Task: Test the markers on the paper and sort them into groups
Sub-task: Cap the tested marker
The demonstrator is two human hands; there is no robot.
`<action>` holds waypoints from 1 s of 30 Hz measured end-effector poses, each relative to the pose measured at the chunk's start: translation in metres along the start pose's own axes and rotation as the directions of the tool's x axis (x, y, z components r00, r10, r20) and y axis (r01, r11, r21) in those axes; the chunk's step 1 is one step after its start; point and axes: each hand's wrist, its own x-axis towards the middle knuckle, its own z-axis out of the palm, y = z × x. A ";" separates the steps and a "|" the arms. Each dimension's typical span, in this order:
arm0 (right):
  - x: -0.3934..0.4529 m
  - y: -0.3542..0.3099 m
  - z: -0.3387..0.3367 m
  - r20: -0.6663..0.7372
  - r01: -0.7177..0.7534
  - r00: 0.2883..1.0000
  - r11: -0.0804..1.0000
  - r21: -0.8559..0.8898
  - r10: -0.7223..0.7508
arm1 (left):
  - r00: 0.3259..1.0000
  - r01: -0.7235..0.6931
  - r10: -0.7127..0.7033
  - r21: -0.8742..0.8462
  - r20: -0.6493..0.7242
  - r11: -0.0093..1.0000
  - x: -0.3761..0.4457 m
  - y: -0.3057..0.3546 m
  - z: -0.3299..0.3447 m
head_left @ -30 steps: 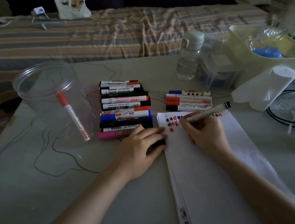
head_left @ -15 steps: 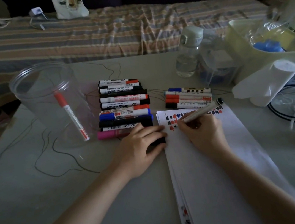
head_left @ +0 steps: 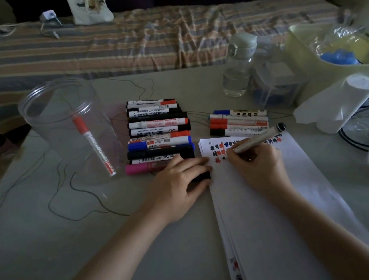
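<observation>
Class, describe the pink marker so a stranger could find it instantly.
Start at the tall clear plastic jar on the left; right of it lies a stack of markers. The pink marker lies nearest the person, the only pink one.

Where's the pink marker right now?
In the head view, the pink marker lies at the near end of the big marker row, just left of the left hand.
</observation>
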 end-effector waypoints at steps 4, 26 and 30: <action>-0.002 -0.002 0.000 0.025 0.029 0.999 1.000 -0.003 -0.029 | 1.000 0.003 -0.003 0.003 -0.015 1.000 0.000 0.000 0.002; -0.005 -0.048 -0.018 0.014 -0.123 0.992 0.945 0.304 0.124 | 0.960 0.232 -0.274 -0.383 -0.058 0.894 -0.015 0.028 -0.027; -0.037 -0.070 -0.026 0.114 -0.238 0.971 0.847 0.476 0.209 | 0.810 0.412 -0.586 -0.720 0.008 0.559 -0.022 0.057 -0.051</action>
